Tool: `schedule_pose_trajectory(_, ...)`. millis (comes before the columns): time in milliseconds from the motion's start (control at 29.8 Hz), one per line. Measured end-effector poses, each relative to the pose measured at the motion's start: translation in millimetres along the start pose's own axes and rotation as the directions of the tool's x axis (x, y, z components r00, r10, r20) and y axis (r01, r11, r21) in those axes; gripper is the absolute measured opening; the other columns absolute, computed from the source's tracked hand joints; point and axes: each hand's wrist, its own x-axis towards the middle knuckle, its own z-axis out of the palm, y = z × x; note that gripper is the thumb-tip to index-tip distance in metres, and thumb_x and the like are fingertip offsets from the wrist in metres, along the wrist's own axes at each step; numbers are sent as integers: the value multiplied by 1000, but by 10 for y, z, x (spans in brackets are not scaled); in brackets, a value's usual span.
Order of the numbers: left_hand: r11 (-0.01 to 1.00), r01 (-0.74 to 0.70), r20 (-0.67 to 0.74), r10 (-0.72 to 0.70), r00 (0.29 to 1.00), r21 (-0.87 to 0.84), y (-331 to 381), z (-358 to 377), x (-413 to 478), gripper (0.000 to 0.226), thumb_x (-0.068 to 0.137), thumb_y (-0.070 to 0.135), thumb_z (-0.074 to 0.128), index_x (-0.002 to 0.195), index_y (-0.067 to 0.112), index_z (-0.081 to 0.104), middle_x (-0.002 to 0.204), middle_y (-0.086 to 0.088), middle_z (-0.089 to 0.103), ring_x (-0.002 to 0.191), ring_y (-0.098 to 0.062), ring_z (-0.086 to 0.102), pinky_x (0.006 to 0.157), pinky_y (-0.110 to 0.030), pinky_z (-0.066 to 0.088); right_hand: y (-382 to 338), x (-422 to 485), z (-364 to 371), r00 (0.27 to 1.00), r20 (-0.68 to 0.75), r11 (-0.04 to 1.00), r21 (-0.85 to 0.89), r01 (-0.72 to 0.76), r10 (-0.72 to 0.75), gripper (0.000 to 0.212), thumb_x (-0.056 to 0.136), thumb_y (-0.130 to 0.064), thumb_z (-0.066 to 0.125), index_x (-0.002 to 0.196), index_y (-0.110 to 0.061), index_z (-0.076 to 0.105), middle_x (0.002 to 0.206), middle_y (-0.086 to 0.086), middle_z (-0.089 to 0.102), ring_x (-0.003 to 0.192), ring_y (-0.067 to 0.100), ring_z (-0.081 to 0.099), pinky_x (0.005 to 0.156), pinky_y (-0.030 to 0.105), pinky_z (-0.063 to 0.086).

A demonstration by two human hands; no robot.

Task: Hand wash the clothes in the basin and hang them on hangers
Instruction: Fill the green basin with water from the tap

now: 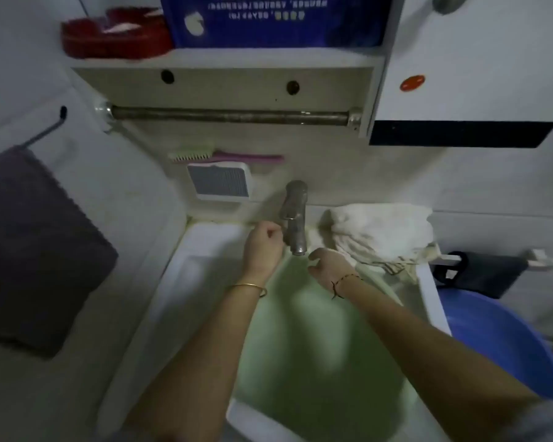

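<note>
- Over the green basin now, both hands up at the tap; basin seated in the white sink, no garment visible inside it
- Left hand just left of the tap body, fingers curled in a loose fist, thumb side near or touching the tap lever; contact too blurred to call; nothing plainly grasped
- Right hand just below and right of the spout, fingers loosely curled, gripping nothing visible
- White cloth heaped on the sink's back right corner, part of it draped over the rim beside the basin; long axis roughly left to right
- Key relation: cloth off to the right of the right hand's fingers, just beside the wrist; right hand clearly nearer, left hand across the tap from it
- Judgement: early stage, water first; short reach rightward by the right hand probably next to pull the cloth in
</note>
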Motion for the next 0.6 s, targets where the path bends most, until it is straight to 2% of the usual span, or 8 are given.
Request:
schedule_pose_trajectory(101,975,20,-18,-25,1000,-220,171,54,49,39,101,29,34,73,14,57,63,-3,56,52,-15,47,49,-25,35,65,50,62,997,48,987,147,-68,62,35,91,-20,52,125,-14,54,117,12,62,105,29,61,84,30,49)
schedule_pose_trajectory(202,976,7,63,7,998,-218,247,105,58,45,102,34,33,73,10,57,55,-1,53,37,-4,41,42,-18,31,148,53,116,991,91,970,213,-118,100,33,92,-18,50,124,-16,52,113,10,64,96,27,64,61,22,45)
schedule_pose_trajectory(302,981,31,106,-11,994,-190,252,96,69,37,101,29,39,72,10,54,50,2,49,34,0,39,45,-21,30,180,23,94,983,118,940,296,-170,141,28,94,-14,46,122,-15,51,96,8,61,64,18,60,40,15,40)
schedule_pose_trajectory(336,983,46,107,-27,994,-178,258,95,80,38,101,29,40,71,10,54,47,4,47,33,0,38,45,-22,29,192,14,84,980,131,929,320,-188,153,28,95,-13,45,122,-14,50,96,8,59,60,15,57,36,15,38)
schedule_pose_trajectory(538,975,123,75,-110,991,-186,464,114,129,42,101,32,38,67,11,51,53,-2,41,39,-9,34,43,-23,25,187,-20,40,975,165,905,373,-203,151,29,95,-10,43,123,-11,50,101,10,59,59,12,59,36,17,39)
schedule_pose_trajectory(605,970,133,72,-121,990,-202,529,125,142,44,101,32,38,65,10,50,52,-2,39,33,-7,33,38,-18,24,191,-41,52,975,166,900,386,-204,150,29,95,-10,43,123,-11,50,101,11,59,59,14,59,36,17,38)
